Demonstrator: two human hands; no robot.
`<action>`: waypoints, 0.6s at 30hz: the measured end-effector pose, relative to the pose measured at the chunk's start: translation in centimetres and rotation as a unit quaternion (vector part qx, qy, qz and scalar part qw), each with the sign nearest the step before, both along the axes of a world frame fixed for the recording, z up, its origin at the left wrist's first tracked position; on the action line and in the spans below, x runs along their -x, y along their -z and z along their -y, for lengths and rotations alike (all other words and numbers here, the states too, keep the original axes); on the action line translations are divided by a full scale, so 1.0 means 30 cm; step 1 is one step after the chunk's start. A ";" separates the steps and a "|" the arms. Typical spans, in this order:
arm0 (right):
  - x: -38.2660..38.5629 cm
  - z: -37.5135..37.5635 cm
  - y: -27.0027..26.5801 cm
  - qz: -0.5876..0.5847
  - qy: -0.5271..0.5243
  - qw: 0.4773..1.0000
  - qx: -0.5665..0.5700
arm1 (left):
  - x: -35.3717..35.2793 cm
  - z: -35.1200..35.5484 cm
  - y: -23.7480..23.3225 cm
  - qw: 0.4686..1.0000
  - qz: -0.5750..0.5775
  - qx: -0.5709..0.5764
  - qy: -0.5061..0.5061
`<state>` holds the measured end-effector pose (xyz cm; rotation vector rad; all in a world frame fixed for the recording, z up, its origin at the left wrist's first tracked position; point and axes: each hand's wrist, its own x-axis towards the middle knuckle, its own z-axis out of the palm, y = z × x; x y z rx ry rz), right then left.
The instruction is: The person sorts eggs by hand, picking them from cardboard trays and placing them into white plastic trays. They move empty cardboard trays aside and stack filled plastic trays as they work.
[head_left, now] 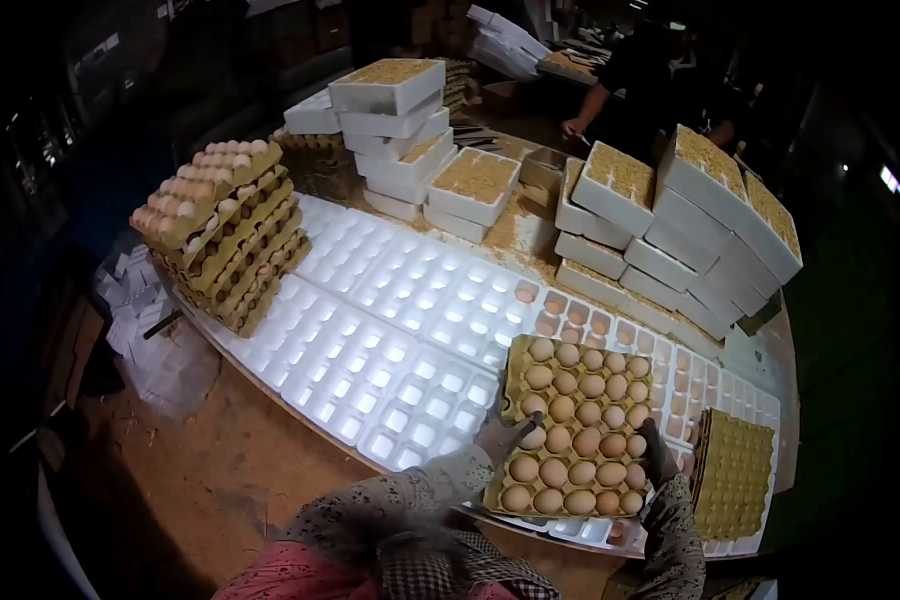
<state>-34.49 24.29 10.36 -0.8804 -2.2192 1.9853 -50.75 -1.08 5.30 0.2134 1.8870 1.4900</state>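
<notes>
Yellow-brown pulp tray [514, 375], lower centre-right of frame, filled with eggs [587, 441] in six rows of five; shells range from pale pink to tan. Left hand [510, 435] at its left edge: partly curled, thumb over the rim beside an egg, gripping the tray. Right hand [659, 452], dark against the right edge: partly closed on that side; its fingertips are hidden. Both forearms, in speckled sleeves [390, 495], enter from the bottom of frame. Tray lies over the white cell trays [350, 315]; contact between its underside and these cannot be determined.

White cell trays run across the table [755, 345] from centre-left to lower right. Cells at centre-right, beyond and beside the pulp tray, contain eggs. Lower right: stacked pulp trays [735, 475], just beside the right hand. Upper left: tall stack of egg-filled trays [220, 260], with a clear plastic bag [170, 370] of white pieces below it.

Upper centre and upper right: piled white boxes [700, 240], several topped with tan, crumb-like filler [705, 155]; similar material scattered on the table between piles. Co-worker [650, 85] in dark clothing behind the right-hand pile, one hand [574, 128] visible over the far side; detail lost in shadow.
</notes>
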 end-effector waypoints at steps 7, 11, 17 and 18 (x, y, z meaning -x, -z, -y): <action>0.037 -0.021 -0.074 -0.102 -0.180 0.844 -0.494 | 0.019 0.123 -0.202 0.969 0.151 -0.182 -0.073; 0.325 0.196 -0.297 -0.069 0.000 0.998 0.005 | 0.079 0.325 -0.256 0.944 0.077 -0.291 -0.137; 0.906 0.597 -0.414 0.018 -0.139 0.990 0.005 | 0.211 0.801 -0.098 0.965 -0.205 -0.139 -0.083; 1.032 0.631 -0.346 0.001 -0.192 0.981 -0.040 | 0.228 0.839 -0.106 0.966 -0.203 -0.142 -0.079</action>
